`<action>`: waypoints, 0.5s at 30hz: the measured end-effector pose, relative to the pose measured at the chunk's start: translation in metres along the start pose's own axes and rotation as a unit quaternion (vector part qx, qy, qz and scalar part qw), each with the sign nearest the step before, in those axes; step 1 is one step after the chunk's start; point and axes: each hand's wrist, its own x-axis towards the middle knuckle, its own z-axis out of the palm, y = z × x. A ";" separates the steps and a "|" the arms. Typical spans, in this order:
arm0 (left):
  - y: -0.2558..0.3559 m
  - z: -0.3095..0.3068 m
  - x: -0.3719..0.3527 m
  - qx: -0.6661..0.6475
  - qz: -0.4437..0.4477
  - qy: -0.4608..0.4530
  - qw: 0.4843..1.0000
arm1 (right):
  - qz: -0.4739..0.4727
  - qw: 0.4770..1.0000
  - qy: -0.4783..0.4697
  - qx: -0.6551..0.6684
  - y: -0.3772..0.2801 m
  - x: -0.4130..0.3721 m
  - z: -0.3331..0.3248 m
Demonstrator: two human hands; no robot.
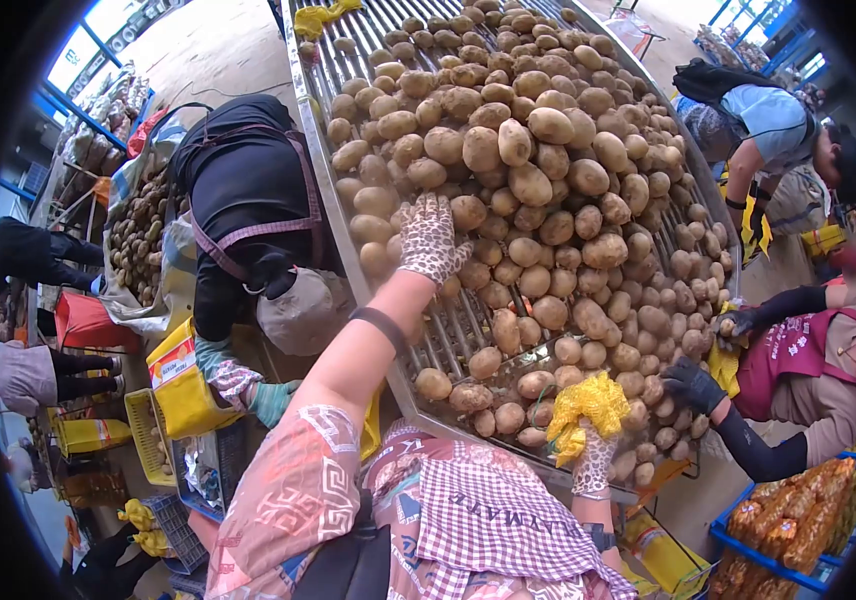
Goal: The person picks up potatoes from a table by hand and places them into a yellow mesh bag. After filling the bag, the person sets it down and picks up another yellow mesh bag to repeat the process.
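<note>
A large heap of potatoes (533,185) lies on a metal roller table (438,350). My left hand (431,238), in a spotted glove, reaches far over the table and rests on potatoes at the left side of the heap, fingers spread. My right hand (596,458), in a matching glove, is at the near edge. It grips a bunched yellow mesh bag (589,405), which covers most of its fingers. Several loose potatoes (470,397) lie on the rollers between my hands.
At right, a co-worker in dark gloves (693,386) handles potatoes; another person (758,120) bends beyond. At left, a person in a grey cap (303,310) leans beside a yellow bag (186,375). Filled mesh bags (793,515) sit in a blue-framed rack (763,560) at lower right.
</note>
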 end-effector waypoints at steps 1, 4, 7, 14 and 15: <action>0.006 0.006 0.005 -0.045 -0.006 0.024 0.999 | -0.004 1.000 0.000 -0.004 0.004 0.002 -0.003; 0.023 0.017 0.017 -0.113 -0.016 0.026 0.993 | 0.028 0.998 -0.016 -0.059 0.000 0.014 0.020; 0.036 0.013 0.022 -0.162 -0.039 0.020 0.986 | 0.020 0.997 -0.070 -0.008 -0.014 0.008 0.066; 0.043 0.004 -0.045 -0.421 0.125 -0.005 0.898 | -0.398 0.856 -0.205 -0.257 -0.081 0.037 0.138; 0.048 0.012 -0.054 -0.532 0.112 -0.091 0.835 | -0.378 0.844 -0.253 -0.285 -0.101 0.022 0.158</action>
